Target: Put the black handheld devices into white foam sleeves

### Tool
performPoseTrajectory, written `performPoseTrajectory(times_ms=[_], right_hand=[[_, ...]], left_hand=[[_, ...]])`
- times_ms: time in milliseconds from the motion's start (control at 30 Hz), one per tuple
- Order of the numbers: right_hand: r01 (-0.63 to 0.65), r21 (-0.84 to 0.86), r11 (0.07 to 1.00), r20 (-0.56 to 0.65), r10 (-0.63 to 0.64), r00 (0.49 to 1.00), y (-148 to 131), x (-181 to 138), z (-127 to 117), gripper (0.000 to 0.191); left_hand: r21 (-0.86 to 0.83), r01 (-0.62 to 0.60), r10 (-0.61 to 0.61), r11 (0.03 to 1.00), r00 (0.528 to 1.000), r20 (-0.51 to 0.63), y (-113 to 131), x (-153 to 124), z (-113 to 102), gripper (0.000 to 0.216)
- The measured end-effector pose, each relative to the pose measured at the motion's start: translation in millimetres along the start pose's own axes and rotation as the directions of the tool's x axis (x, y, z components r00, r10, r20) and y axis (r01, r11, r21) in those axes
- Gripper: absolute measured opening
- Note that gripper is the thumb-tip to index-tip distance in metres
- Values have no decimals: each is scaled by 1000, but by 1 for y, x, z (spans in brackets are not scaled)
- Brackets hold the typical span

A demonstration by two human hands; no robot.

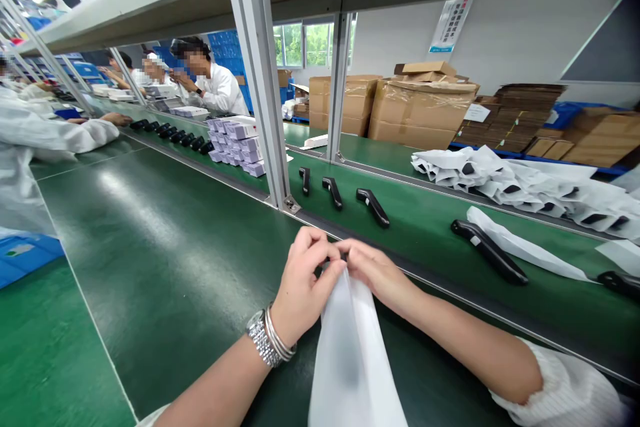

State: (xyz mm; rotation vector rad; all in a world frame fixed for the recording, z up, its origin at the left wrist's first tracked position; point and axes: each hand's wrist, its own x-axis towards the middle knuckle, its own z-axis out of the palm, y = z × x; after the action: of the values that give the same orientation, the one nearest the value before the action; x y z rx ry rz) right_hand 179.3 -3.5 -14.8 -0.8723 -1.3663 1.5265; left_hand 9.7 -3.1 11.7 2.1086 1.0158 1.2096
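My left hand (304, 280) and my right hand (374, 270) meet in front of me over the green belt (165, 260). Both pinch the top end of a white foam bag (350, 353) that hangs down toward me. A dark shape shows faintly through the bag; I cannot make it out. My left wrist wears a metal watch (261, 339) and bangles. Beyond my hands, black handheld devices (373, 205) lie on the belt, one larger black device (489, 251) to the right beside an empty white bag (525, 247).
A pile of bagged devices (525, 187) lies at the right. Aluminium posts (260, 80) stand ahead. Small white boxes (240, 143) and a row of black devices (170, 132) sit further left. People in white coats work at left. Cardboard cartons (420, 107) stand behind.
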Motion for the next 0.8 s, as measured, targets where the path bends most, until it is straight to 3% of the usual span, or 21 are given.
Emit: performPoseTrajectory(times_ms=[67,133,233,300,333,400,433,500,567,667,800], right_hand=[[-126,58,990,130,118,985,-3,-5,11,30],[-198,131,971,117,183,976,-13,-7,15,29],[-113,113,987,-219,136,966,-38,-4,-7,30],[-50,-164,985,-483,-36,875,-52,0,-43,28],[-65,-379,923,-563,-174,808,-57,3,-64,26],[-193,-777,599,-521,-441,731,-61,9,-105,27],[-257,-856,449,-477,-494,727,-60,14,-121,25],[-303,-900,315,-431,-531,729,-52,26,-139,17],[-287,-888,360,-437,-466,769,-43,42,-136,18],[-288,-822,491,-451,-252,856,-32,68,-105,32],[-336,-768,545,-484,-152,862,-28,98,-80,47]], left_hand=[[-21,43,-45,999,995,-87,-2,2,-1,12],[-25,100,-102,995,991,-92,-4,4,-2,14],[113,210,-211,971,977,-2,-10,8,-7,15],[260,262,-294,929,952,90,-13,8,-10,19],[317,273,-331,908,933,144,-14,7,-12,23],[383,266,-376,885,893,247,-17,5,-12,27],[400,252,-381,881,879,286,-17,4,-12,25],[425,211,-368,880,869,332,-18,3,-8,16],[441,164,-337,882,875,348,-17,2,-5,16],[439,72,-248,896,900,358,-13,4,-1,23],[393,-22,-133,919,923,361,-10,7,2,33]])
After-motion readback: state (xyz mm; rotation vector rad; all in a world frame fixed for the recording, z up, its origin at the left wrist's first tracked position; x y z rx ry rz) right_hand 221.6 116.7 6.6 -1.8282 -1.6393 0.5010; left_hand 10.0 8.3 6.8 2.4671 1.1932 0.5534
